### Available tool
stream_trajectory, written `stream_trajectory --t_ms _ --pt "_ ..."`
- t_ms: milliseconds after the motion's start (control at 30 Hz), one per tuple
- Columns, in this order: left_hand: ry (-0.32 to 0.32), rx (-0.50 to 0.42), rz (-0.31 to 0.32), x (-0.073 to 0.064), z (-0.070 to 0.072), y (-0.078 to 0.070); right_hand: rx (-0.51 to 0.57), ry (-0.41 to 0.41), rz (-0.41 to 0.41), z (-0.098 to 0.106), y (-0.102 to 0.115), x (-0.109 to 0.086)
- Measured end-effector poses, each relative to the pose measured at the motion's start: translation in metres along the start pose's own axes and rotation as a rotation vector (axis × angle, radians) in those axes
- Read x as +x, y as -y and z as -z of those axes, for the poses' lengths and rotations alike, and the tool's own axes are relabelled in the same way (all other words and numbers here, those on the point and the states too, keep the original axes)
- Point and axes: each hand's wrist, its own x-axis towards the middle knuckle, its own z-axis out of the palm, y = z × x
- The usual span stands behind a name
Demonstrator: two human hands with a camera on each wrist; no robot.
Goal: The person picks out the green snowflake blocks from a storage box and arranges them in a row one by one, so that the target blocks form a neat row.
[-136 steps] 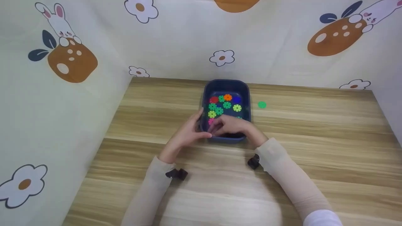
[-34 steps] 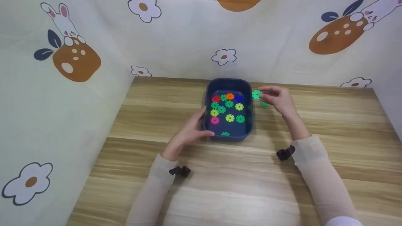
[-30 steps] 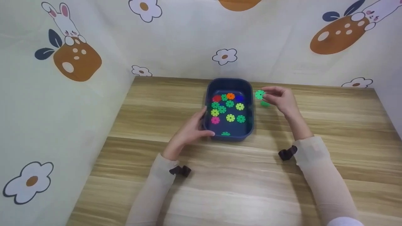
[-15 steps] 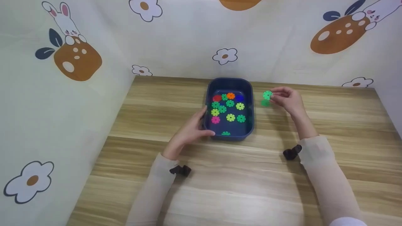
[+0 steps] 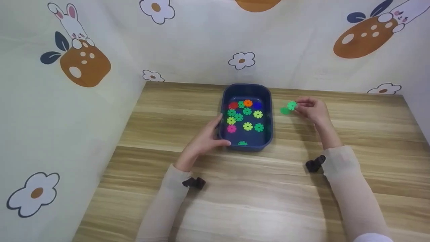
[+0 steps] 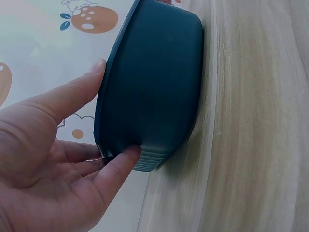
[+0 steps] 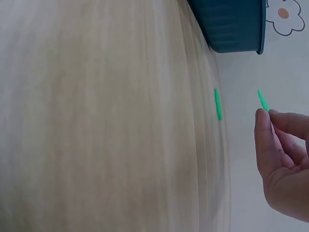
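Note:
My right hand pinches a green notched plastic disc between thumb and fingertips, above the table right of the dark blue tub. In the right wrist view this disc is edge-on and raised, apart from another green disc lying on the wood. With my left hand I hold the tub at its near left corner, thumb at the near rim and fingers along the left side. Inside the tub lie several notched discs, among them a red one, an orange one and a pink one.
The wood-grain table extends around the tub. A pale cloth printed with rabbits and flowers stands behind and at the sides. Each sleeve carries a black wrist device.
My right hand has left the tub with a green disc, moved right past the rim, then lowered slightly beside the disc on the table. My left hand has stayed on the tub.

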Motion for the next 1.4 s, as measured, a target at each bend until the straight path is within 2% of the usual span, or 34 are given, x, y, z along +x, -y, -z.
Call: stream_trajectory --t_ms 167,400,533,1033,1233,1400 --pt "-0.001 0.007 0.011 -0.001 0.0 -0.001 -0.038 0.004 -0.031 0.002 -0.002 0.0" --pt "0.014 -0.022 0.004 0.0 0.0 -0.001 0.015 0.009 -0.088 0.004 -0.007 0.002" --pt "0.017 -0.025 -0.002 0.0 0.0 -0.001 0.008 0.003 -0.101 0.005 -0.009 0.003" --pt "-0.002 0.06 0.02 -0.003 0.001 -0.003 -0.166 -0.035 -0.094 0.004 -0.012 0.005" --pt "0.005 0.024 0.026 -0.001 0.0 -0.003 -0.281 -0.073 -0.076 0.005 -0.01 0.003" --pt "0.017 -0.037 0.007 -0.001 0.001 -0.003 -0.263 -0.083 -0.075 0.006 -0.008 0.001"
